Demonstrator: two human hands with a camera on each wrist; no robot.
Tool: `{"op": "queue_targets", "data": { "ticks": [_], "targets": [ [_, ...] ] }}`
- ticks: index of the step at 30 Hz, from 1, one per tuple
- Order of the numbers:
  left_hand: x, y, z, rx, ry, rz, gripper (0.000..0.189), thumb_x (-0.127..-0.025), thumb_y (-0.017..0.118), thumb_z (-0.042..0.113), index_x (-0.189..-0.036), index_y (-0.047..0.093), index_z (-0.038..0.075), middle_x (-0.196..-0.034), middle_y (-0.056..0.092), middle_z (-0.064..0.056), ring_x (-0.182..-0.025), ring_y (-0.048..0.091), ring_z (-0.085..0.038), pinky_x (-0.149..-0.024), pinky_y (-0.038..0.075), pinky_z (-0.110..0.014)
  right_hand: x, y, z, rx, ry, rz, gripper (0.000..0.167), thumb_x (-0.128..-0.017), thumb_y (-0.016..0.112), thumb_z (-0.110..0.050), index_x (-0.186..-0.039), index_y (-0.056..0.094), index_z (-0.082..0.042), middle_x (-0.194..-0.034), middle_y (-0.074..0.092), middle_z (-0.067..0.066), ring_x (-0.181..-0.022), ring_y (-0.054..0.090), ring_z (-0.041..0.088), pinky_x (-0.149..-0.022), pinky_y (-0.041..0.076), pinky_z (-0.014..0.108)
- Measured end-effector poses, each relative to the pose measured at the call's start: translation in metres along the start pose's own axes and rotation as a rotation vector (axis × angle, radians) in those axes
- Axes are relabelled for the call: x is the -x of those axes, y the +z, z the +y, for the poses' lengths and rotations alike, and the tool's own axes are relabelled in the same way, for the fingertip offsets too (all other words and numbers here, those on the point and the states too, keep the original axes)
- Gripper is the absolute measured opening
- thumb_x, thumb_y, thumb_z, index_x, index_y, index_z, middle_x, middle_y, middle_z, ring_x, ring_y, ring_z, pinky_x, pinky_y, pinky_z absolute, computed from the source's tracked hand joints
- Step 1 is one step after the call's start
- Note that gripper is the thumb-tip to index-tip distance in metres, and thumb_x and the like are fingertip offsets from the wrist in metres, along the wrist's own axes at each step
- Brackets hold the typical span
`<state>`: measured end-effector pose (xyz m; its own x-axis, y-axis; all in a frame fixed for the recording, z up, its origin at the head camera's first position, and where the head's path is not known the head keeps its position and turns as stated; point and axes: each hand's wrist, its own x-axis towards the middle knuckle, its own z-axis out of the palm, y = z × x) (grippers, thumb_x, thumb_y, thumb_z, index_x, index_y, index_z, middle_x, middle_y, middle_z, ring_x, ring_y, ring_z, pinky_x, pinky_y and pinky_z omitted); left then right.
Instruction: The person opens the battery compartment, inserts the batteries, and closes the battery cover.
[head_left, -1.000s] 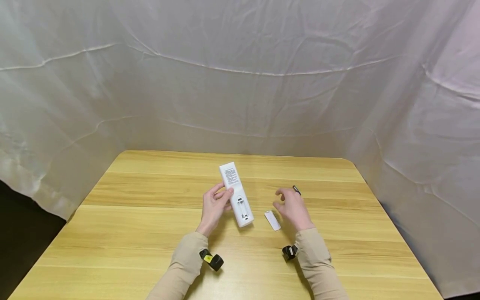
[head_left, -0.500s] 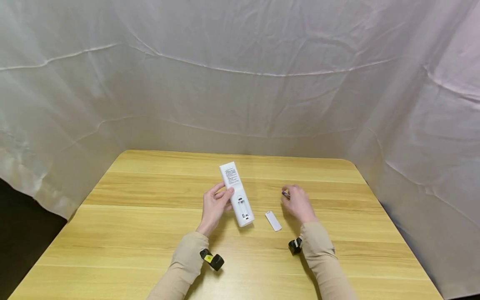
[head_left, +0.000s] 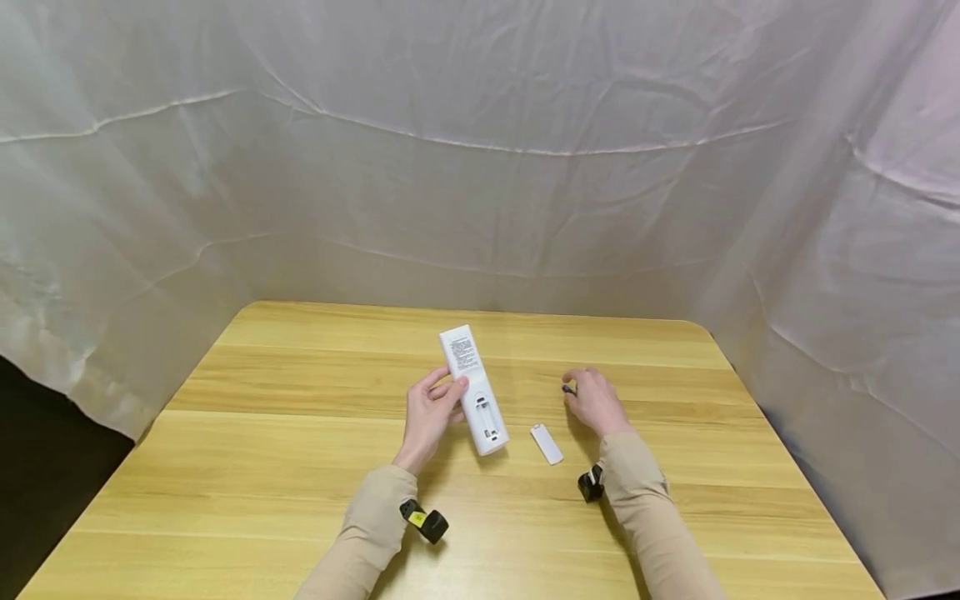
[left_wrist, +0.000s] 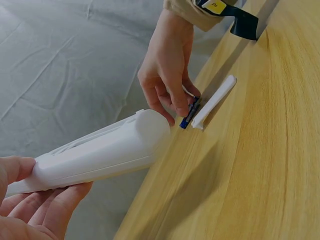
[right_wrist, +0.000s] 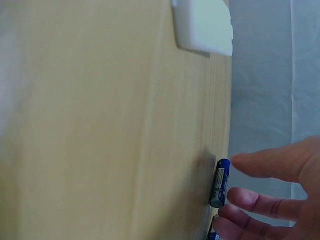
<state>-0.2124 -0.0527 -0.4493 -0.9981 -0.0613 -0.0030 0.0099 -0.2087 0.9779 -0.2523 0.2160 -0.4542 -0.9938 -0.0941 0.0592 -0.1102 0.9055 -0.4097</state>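
My left hand [head_left: 431, 417] grips a white remote control [head_left: 461, 354] by its side, the thumb lying across its back. Its open battery compartment [head_left: 487, 419] faces up, and no battery shows in it. My right hand [head_left: 596, 402] is down at the tabletop, beside a blue battery [right_wrist: 220, 183]. In the right wrist view the thumb and index fingertip are near the battery's two ends, apart from each other. A second battery [right_wrist: 214, 235] lies partly hidden below the fingers. Between the hands the white battery cover [head_left: 547, 444] lies on the table.
The wooden table [head_left: 300, 500] reaches out to both sides, and a pale grey curtain [head_left: 480, 208] hangs behind and around it. A black camera [head_left: 425, 521] is worn on the left wrist, another black camera [head_left: 591, 483] on the right.
My right hand has moved slightly right and down to the batteries, with a blue battery end now showing at its fingertips. The left hand and the remote control have stayed put.
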Motion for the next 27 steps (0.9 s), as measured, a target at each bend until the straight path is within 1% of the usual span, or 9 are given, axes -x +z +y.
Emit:
{"op": "queue_targets", "data": {
  "ticks": [4,7,14,21,27],
  "targets": [
    [0.0001,-0.0002,-0.0002,-0.004,0.0,0.003,0.039,-0.097,0.064,0.007,-0.134,0.059,-0.004,-0.113,0.071,-0.032,-0.081,0.075,-0.015,-0.068,0.066,-0.028,-0.0023,0.0005,0.0009,0.007,-0.001,-0.029,0.035,-0.091,0.067,-0.002,-0.126,0.065,0.002,-0.126,0.062,0.031,-0.111,0.061,0.046,-0.098,0.054,0.061],
    [0.0001,-0.0004,-0.0001,-0.009,0.001,0.003,0.039,-0.097,0.064,0.007,-0.134,0.058,-0.004,-0.113,0.071,-0.032,-0.082,0.075,-0.015,-0.069,0.066,-0.028,-0.0037,0.0002,0.0018,0.011,-0.006,-0.048,0.035,-0.091,0.065,0.0,-0.126,0.065,0.002,-0.13,0.062,0.03,-0.121,0.057,0.048,-0.104,0.05,0.063],
    [0.0001,-0.0007,0.0,-0.009,0.004,0.004,0.039,-0.097,0.065,0.007,-0.134,0.058,-0.004,-0.113,0.071,-0.032,-0.081,0.075,-0.015,-0.068,0.066,-0.028,-0.0057,0.0009,0.0029,0.025,-0.034,-0.058,0.028,-0.092,0.064,0.001,-0.12,0.07,0.001,-0.126,0.067,0.028,-0.118,0.061,0.046,-0.098,0.055,0.06],
    [0.0002,0.0,0.0004,-0.01,0.001,0.006,0.039,-0.097,0.064,0.007,-0.134,0.058,-0.003,-0.113,0.071,-0.032,-0.08,0.075,-0.015,-0.068,0.066,-0.028,-0.0066,0.0017,0.0038,0.061,-0.059,-0.061,0.029,-0.091,0.063,0.004,-0.118,0.07,0.001,-0.123,0.069,0.027,-0.116,0.063,0.045,-0.099,0.056,0.058],
    [0.0006,-0.0003,0.0001,-0.015,0.011,0.002,0.039,-0.097,0.064,0.007,-0.134,0.058,-0.004,-0.113,0.07,-0.032,-0.083,0.076,-0.017,-0.068,0.066,-0.028,-0.0071,0.0029,0.0037,0.09,-0.087,-0.043,0.026,-0.087,0.063,0.006,-0.11,0.072,0.002,-0.115,0.071,0.027,-0.109,0.066,0.044,-0.097,0.057,0.058]
  ]
}}
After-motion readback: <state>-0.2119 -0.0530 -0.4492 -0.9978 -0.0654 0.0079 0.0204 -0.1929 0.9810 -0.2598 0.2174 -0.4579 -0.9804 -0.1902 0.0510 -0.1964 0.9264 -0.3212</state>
